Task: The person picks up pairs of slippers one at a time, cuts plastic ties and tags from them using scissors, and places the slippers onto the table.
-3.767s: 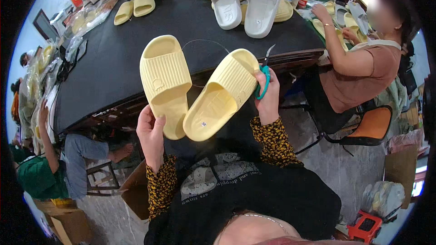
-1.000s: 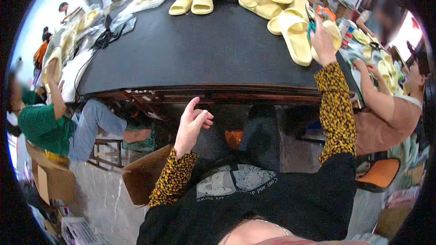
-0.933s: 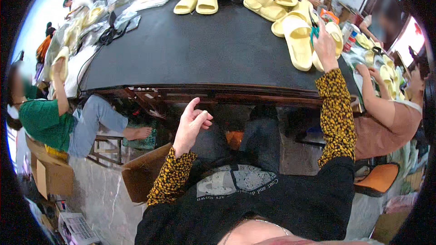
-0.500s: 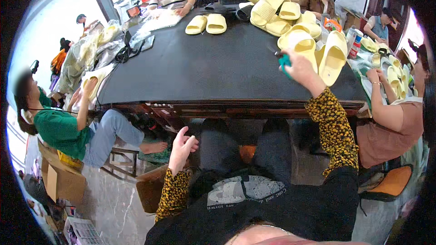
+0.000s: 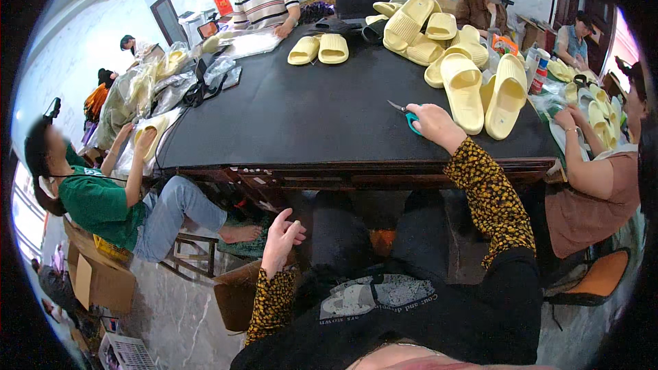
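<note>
My right hand [image 5: 439, 127] is closed on a pair of scissors [image 5: 412, 122] with teal handles, low over the dark table [image 5: 288, 123]. Their blades point away to the left. Just right of that hand, two pale yellow slippers [image 5: 507, 99] lean against a heap of slippers [image 5: 411, 31]. Another pair of yellow slippers [image 5: 319, 48] lies side by side toward the far edge. My left hand [image 5: 281, 241] hovers above my lap, short of the table edge, fingers loosely apart and nothing visible in them.
A person in green [image 5: 96, 199] handles a slipper at the left, beside plastic-wrapped goods [image 5: 140, 92]. A person in brown [image 5: 582, 199] works close at the right. Others sit across the table. Bottles [image 5: 539, 72] stand behind the leaning slippers.
My right hand has come left and toward me with the scissors, away from the leaning slippers, and the blades now show clearly. My left hand stays over my lap. The view has shifted slightly.
</note>
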A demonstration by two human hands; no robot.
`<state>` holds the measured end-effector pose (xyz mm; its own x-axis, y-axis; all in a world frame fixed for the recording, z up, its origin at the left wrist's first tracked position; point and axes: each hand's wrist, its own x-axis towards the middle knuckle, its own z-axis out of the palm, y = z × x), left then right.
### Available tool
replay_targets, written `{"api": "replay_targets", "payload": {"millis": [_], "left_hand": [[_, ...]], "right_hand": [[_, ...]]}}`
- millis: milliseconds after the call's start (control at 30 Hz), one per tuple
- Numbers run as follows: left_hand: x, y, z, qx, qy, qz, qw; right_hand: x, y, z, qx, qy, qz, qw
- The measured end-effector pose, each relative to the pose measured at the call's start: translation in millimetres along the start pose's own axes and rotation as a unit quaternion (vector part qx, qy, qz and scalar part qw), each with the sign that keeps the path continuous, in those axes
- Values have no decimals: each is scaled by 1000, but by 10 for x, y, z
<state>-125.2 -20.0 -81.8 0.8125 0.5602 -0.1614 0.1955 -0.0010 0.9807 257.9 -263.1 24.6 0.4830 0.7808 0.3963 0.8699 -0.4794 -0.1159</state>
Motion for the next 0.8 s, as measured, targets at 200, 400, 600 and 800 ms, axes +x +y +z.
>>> {"api": "replay_targets", "payload": {"millis": [200, 400, 600, 800], "left_hand": [[3, 20, 21, -7, -3, 0, 1000], [-3, 18, 25, -7, -8, 10, 1000], [5, 154, 54, 5, 1, 12, 1000], [280, 529, -19, 32, 105, 207, 972]], "right_hand": [[44, -22, 22, -95, -59, 36, 993], [27, -10, 60, -193, -61, 20, 979], [-88, -155, -55, -204, 7, -1, 979], [-124, -628, -359, -101, 114, -100, 983]]}}
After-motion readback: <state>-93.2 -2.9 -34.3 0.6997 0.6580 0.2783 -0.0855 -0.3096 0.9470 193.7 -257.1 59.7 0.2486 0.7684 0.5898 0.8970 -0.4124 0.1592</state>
